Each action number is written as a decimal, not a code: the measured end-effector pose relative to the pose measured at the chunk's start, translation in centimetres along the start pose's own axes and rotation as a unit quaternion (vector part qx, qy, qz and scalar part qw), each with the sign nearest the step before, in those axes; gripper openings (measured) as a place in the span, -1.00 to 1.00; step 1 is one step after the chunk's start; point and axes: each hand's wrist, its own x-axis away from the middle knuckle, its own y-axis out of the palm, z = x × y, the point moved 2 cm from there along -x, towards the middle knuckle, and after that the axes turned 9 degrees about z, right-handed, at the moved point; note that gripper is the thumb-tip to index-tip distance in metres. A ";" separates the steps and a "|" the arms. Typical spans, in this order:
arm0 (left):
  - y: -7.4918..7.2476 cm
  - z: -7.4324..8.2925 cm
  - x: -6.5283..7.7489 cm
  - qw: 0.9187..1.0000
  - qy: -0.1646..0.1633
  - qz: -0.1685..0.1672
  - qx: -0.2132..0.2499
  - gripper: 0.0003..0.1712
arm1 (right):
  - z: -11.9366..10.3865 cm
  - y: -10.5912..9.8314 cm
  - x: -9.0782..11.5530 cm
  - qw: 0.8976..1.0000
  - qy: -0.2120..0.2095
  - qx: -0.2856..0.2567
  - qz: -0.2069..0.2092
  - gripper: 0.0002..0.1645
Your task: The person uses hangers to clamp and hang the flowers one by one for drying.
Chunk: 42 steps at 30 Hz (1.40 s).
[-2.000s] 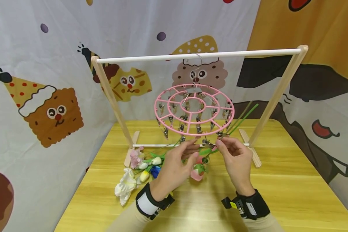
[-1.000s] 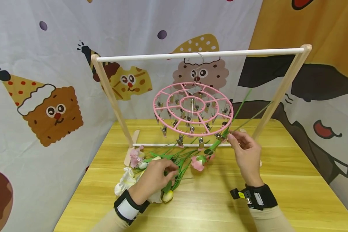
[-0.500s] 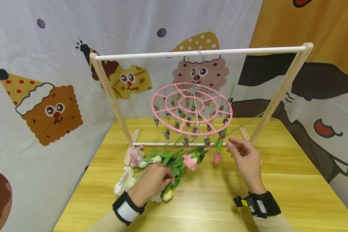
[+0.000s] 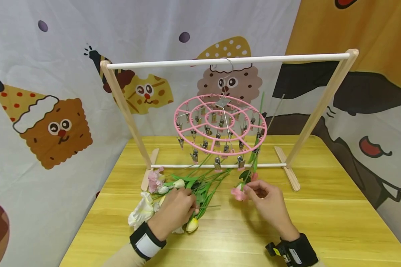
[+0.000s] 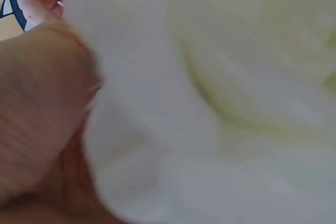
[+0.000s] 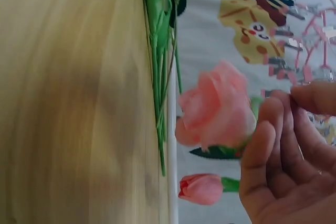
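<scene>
My right hand (image 4: 267,204) pinches at the base of a pink rose (image 4: 238,193), which hangs head down from a clip at the right rim of the pink clip hanger (image 4: 217,152). Beside the rose hangs a pink tulip (image 6: 200,189), its stem also rising past that rim. In the head view my left hand (image 4: 175,211) lies over the flower pile with curled fingers, a thin stem (image 4: 209,206) sticking out from them. White rose petals (image 5: 173,103) fill the left wrist view, right against the hand.
A wooden rack with a white top bar (image 4: 173,63) carries the hanger. Several empty metal clips (image 4: 217,163) dangle below it. On the table (image 4: 327,222) lie a white flower (image 4: 142,209), a pink flower (image 4: 155,179), a yellow-white tulip (image 4: 192,224) and green stems (image 4: 215,187).
My right hand has let go of the stems near the hanger's rim and moved down and left to the pink rose, which has swung right. My left hand has drawn back to the pile.
</scene>
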 end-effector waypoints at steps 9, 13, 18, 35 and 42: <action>-2.0 0.4 -0.3 0.999 0.014 0.017 -0.036 -0.72 | -1.6 2.1 1.0 0.993 -0.072 0.023 -0.095 -0.86; -2.7 0.5 -0.5 0.999 0.013 0.021 -0.026 -0.67 | -2.3 2.7 1.2 0.991 -0.079 0.025 -0.107 -0.85; -3.4 0.7 -1.1 0.998 0.022 0.040 -0.034 -0.54 | -2.8 3.1 1.3 0.991 -0.064 -0.003 -0.119 -0.78; -5.5 3.3 -5.1 0.980 0.042 0.174 0.093 -0.75 | -4.8 3.7 0.5 0.950 -0.052 -0.298 -0.071 -0.72; -5.3 3.7 -5.8 0.971 0.038 0.201 0.127 -0.81 | -5.3 3.7 0.5 0.947 -0.074 -0.312 -0.012 -0.78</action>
